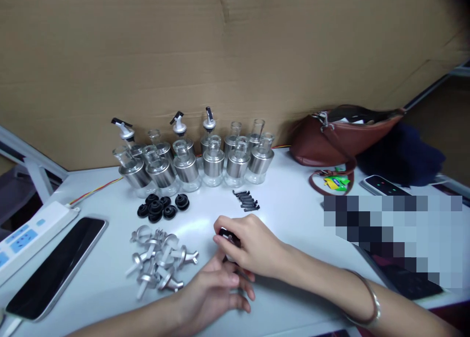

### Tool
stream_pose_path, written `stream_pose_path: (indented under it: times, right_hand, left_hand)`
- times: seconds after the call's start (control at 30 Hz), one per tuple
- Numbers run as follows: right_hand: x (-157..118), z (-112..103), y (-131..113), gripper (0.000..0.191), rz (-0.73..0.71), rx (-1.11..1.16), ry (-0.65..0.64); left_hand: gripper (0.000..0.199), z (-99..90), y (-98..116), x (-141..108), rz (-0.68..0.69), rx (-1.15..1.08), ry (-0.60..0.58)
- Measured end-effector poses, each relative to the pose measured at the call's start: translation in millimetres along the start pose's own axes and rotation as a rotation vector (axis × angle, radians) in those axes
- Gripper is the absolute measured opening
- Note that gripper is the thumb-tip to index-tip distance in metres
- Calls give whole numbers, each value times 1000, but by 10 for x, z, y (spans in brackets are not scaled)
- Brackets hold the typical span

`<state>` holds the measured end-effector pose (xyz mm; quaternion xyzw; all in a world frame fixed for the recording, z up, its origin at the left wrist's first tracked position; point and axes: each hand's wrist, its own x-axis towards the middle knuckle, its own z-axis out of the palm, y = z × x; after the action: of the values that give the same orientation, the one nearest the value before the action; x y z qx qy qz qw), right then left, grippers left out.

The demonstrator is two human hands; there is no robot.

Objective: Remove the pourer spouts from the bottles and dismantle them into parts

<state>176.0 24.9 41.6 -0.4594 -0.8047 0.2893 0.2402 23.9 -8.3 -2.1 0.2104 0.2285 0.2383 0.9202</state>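
Note:
Near the table's front middle, my right hand (253, 241) is closed round a small black and silver piece (229, 236), mostly hidden by the fingers. Just below it, my left hand (213, 290) has its palm turned up and fingers curled loosely apart; its fingertips reach under the right hand, and whether they touch the piece is hidden. Silver pourer spouts (161, 261) lie in a pile to the left. Behind them sit several black rubber stoppers (156, 207). A short row of thin black levers (247, 200) lies beyond my right hand.
Glass bottles with metal bands (213, 163) stand in two rows at the back, three with pourers. A phone (57, 266) and a power strip (31, 239) are at left. A brown bag (345, 141), a wrapper (337, 182) and a pixelated patch (396, 239) are at right.

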Motion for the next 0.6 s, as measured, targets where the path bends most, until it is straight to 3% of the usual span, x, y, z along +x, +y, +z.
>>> stream_pose_path:
  times: [0.27,0.43,0.6]
  right_hand:
    - [-75,119,55,12,90,12,-13]
    - [-77,58,141,21,-187,63,-50]
    - [-35,-25,225,38,-413,16,-69]
  left_hand:
    - [31,46,-22,19,8,25,103]
    - [23,53,-18,12,13,-29,168]
    - [34,39,19,-18,-30,4,42]
